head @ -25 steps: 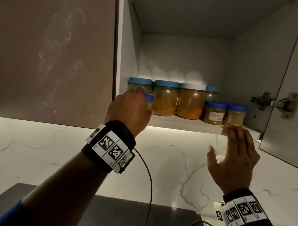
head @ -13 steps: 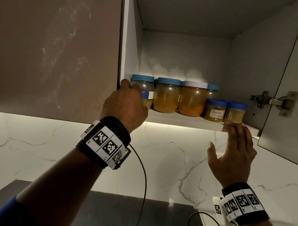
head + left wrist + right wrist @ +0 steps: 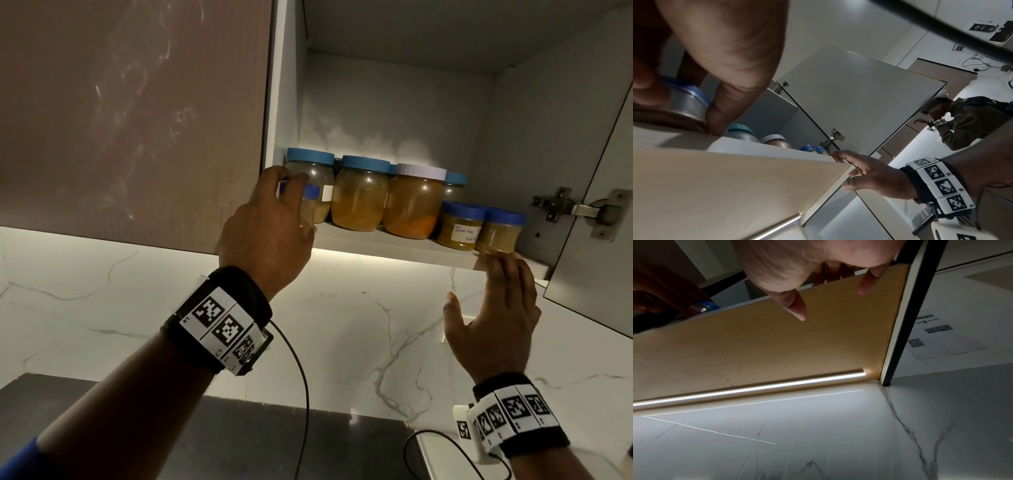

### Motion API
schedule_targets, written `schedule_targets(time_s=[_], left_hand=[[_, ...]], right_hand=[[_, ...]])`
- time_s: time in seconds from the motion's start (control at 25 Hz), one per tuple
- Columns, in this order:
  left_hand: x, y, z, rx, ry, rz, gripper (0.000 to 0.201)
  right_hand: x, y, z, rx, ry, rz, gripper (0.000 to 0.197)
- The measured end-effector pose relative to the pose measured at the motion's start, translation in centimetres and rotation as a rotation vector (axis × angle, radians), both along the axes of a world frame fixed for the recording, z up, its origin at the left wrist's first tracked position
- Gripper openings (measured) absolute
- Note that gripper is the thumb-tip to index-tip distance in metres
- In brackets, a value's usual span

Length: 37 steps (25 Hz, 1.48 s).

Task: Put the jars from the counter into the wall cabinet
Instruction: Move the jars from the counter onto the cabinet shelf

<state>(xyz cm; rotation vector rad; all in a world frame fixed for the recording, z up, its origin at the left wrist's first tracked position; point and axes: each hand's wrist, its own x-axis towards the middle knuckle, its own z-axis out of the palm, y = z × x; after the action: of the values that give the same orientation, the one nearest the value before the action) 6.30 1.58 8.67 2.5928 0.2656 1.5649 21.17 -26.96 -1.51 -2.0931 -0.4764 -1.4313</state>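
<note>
My left hand [image 3: 291, 195] grips a small blue-lidded jar [image 3: 310, 202] at the left front corner of the wall cabinet's shelf [image 3: 394, 248]. In the left wrist view the fingers curl round this jar [image 3: 688, 100], its base at the shelf edge. Behind it stands a taller blue-lidded jar [image 3: 313, 168]. Beside that are a blue-lidded jar [image 3: 359, 195] and a white-lidded jar [image 3: 414, 202], both with orange contents. Two small jars [image 3: 460, 226] [image 3: 498, 231] stand at the right front. My right hand [image 3: 503, 270] is open, its fingertips touching the shelf's front edge.
The cabinet's right door [image 3: 599, 240] hangs open on its hinge [image 3: 561, 205]. A closed brown door [image 3: 137, 120] lies to the left. Below are a marble backsplash [image 3: 342, 325] and a dark counter [image 3: 239, 438]. Another person [image 3: 966, 121] stands further off.
My left hand has lifted the small jar up to the shelf's left front, in front of the tall jar. My right hand has stayed at the shelf edge.
</note>
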Motion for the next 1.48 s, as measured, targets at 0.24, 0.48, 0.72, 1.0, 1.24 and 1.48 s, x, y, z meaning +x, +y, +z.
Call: schedule_targets(time_s=[0.24, 0.48, 0.72, 1.0, 1.24, 1.48], left_hand=[[-1.2, 1.1, -2.5, 0.001, -0.132, -0.073, 0.070], [-2.1, 1.8, -4.4, 0.067, -0.059, -0.135, 0.040], [-1.9, 2.1, -4.8, 0.109, 0.076, -0.086, 0.049], [-3.1, 1.2, -5.4, -0.040, 0.113, -0.141, 0.060], [-2.4, -0.3, -3.4, -0.081, 0.244, -0.145, 0.074], [-0.7, -3.6, -2.4, 0.005, 0.345, -0.072, 0.070]], right_hand=[[-0.6, -0.1, 0.3, -0.018, 0.054, -0.006, 0.078], [-1.5, 0.1, 1.0, -0.047, 0.106, -0.032, 0.082], [-3.0, 0.4, 1.7, -0.065, 0.192, -0.089, 0.082], [-3.5, 0.3, 2.3, -0.094, 0.249, -0.128, 0.082], [-3.3, 0.5, 2.0, -0.080, 0.227, -0.120, 0.084], [-2.5, -0.4, 1.5, -0.112, 0.158, -0.089, 0.085]])
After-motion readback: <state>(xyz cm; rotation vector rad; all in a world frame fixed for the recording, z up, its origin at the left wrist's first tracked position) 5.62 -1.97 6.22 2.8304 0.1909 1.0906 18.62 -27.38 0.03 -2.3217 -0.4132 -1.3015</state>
